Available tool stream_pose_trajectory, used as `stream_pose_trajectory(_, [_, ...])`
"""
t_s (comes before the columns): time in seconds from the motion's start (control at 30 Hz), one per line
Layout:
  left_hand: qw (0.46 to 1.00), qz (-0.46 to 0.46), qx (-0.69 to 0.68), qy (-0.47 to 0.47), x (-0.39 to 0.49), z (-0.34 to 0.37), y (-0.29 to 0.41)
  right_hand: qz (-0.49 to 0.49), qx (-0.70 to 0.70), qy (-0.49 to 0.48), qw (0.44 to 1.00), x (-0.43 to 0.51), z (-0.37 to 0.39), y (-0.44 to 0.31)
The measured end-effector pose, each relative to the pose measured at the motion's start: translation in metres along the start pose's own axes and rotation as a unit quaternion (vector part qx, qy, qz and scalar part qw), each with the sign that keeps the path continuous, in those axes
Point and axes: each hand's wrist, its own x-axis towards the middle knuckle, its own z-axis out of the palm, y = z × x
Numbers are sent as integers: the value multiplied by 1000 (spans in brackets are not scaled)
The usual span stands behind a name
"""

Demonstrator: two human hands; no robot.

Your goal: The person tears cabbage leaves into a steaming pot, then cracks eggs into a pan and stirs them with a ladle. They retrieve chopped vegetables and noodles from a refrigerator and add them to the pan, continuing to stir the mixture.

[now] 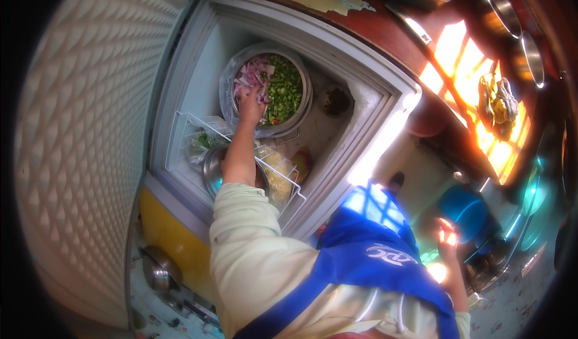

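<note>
My left hand (253, 104) reaches into an open chest freezer (192, 88) and touches the sliced red onions (254, 72) in a round metal pot (301, 119). Its fingertips are partly hidden, so whether they grip any onion is unclear. Chopped green peppers (284, 91) fill the pot's other half. Clear plastic (227, 84) surrounds the pot on the left. Beneath my left forearm are a white wire basket (176, 142), a steel bowl (212, 170) and a bag of pale yellowish food (276, 176). Off to the right, my right hand (447, 239) hangs with fingers apart and nothing visible in it.
The raised freezer lid (90, 158) has a textured lining. A dark container (337, 102) sits deeper inside the freezer. Along the right runs a sunlit red counter (420, 59) bearing a crumpled cloth (499, 100). A blue tub (465, 210) and metal pots (158, 269) stand low down.
</note>
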Motion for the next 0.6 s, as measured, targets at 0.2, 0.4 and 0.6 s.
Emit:
stream_pose_trajectory(0.2, [995, -41, -40, 86, 9, -1, -5, 51, 5, -11, 999, -4, -5, -15])
stream_pose_trajectory(0.4, [912, -221, -345, -9, 15, -20, -12, -11, -8, 34, 999, -7, 0, 17])
stream_pose_trajectory(0.6, [849, -297, -437, -16, 6, -41, 14, 50, 10, 18, 999, -13, -1, 13])
